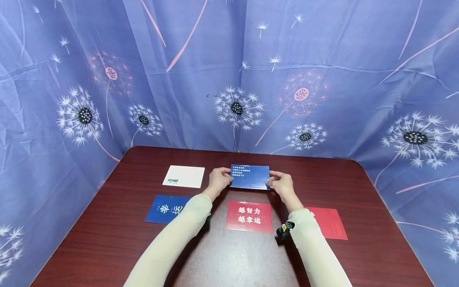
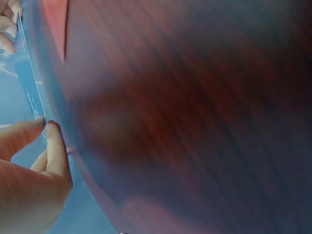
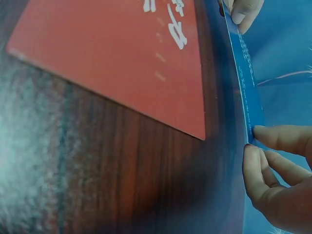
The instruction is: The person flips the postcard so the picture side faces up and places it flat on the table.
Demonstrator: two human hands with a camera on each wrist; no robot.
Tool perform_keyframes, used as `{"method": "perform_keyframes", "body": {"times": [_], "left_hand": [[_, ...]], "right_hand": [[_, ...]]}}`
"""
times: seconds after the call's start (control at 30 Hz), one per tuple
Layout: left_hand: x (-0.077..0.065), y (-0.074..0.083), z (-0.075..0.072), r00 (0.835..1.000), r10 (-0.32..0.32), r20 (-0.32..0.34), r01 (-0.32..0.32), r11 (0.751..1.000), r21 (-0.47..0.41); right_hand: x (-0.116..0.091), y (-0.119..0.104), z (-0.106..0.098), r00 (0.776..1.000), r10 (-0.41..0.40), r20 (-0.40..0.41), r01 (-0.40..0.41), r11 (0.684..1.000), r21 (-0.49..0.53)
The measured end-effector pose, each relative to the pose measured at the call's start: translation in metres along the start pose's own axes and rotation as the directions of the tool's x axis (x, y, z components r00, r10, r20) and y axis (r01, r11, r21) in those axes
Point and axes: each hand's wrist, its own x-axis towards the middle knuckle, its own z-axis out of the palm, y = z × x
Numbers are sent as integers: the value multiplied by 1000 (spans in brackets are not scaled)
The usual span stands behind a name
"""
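A blue card (image 1: 250,177) with lines of white writing is held between both hands near the back of the table. My left hand (image 1: 218,181) pinches its left end between thumb and fingers, and my right hand (image 1: 282,184) pinches the right end the same way. Both wrist views show the card edge-on, its blue face (image 3: 247,83) turned toward the thumbs. Just in front of it lies a red card (image 1: 249,216) with large white characters, flat on the table.
To the left lie a white card (image 1: 184,176) with a small green picture and a blue card (image 1: 161,209), partly under the left sleeve. Another red card (image 1: 331,223) shows beside the right sleeve. A blue dandelion curtain (image 1: 193,107) hangs around the dark wooden table (image 1: 114,231).
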Motion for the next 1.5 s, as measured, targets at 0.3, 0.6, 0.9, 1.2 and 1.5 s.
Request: {"method": "perform_keyframes", "body": {"times": [0.3,0.6,0.9,1.2,1.5], "left_hand": [[2,-5,1,999,8,49,-15,989,146],[2,-2,4,997,57,54,-68,969,238],[1,-1,7,997,21,69,-39,960,276],[-1,0,12,999,5,49,-20,954,299],[-2,2,0,997,76,2,-74,964,257]], "right_hand": [[4,4,6,1000,23,11,-20,972,-235],[8,7,9,1000,21,-3,-21,960,-279],[8,6,10,999,-45,-1,41,912,-409],[8,7,13,999,-49,16,50,877,-478],[6,-5,13,996,-82,47,95,873,-478]]}}
